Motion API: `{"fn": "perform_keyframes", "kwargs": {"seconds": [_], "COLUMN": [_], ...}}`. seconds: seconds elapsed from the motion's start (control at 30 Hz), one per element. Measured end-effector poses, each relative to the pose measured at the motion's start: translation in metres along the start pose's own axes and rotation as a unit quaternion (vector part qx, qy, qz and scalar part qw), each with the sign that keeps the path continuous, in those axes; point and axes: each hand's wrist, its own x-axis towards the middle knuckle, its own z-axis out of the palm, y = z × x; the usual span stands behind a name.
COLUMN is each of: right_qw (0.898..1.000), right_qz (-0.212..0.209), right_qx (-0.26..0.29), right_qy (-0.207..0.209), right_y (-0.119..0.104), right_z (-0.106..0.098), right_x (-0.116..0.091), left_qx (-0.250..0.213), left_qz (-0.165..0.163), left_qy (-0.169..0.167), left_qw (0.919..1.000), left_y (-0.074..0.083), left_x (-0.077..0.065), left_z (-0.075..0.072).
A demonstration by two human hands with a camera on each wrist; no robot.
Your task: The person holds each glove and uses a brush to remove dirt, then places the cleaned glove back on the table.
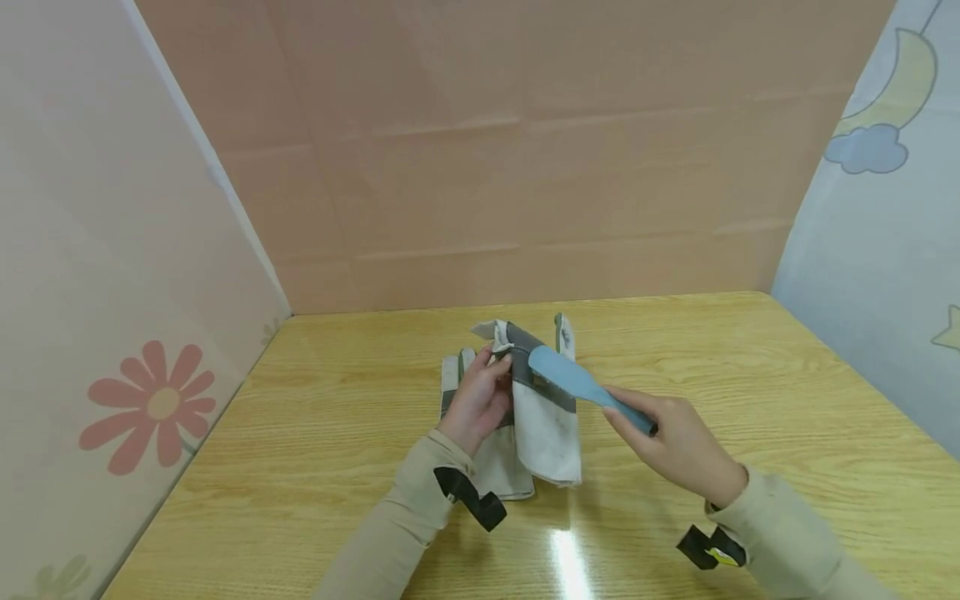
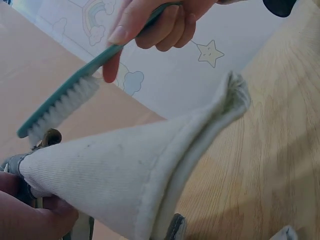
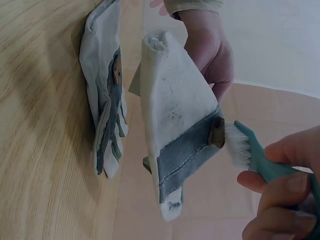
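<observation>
1. While the left hand (image 1: 483,400) pinches a glove (image 1: 546,442) near its grey band (image 3: 177,160), the right hand (image 1: 678,442) grips a blue brush (image 1: 573,379) by its handle (image 1: 633,415)
2. The glove is up off the table (image 1: 337,400), with its wide end toward the person
3. The white bristles (image 3: 237,146) are at a brown patch (image 3: 216,132) on the glove, touching or just beside it; I cannot tell which
4. A second glove (image 1: 506,471) lies on the table, under and to the left of the first
5. Both sleeves (image 1: 405,508) are tan
6. A red flower (image 1: 162,404) is on the left wall (image 1: 112,208)
</observation>
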Motion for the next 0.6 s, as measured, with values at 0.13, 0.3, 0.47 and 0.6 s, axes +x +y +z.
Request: {"fn": "perform_keyframes", "kwargs": {"seconds": [0.13,0.3,0.47,0.6], "right_qw": [1.000,1.000,1.000,1.000], "right_qz": [0.016,0.011,0.003,0.005], "right_qx": [-0.004,0.003,0.009,0.004], "right_qy": [0.004,0.022,0.014,0.007], "right_y": [0.001,-0.001,-0.006,-0.006], "right_z": [-0.005,-0.004,0.004,0.007], "right_x": [-0.002,-0.001,0.003,0.002], "left_qx": [-0.002,0.005,0.012,0.010], "left_qz": [-0.002,-0.005,-0.009,-0.008], "left_qy": [0.004,0.006,-0.001,0.001], "left_qw": [1.0000,1.0000,0.9999,0.9999], "left_y": [0.001,-0.002,-0.003,-0.001], "left_x": [0.000,0.000,-0.001,-0.002], "left_z": [-0.001,-0.001,0.000,-0.001]}}
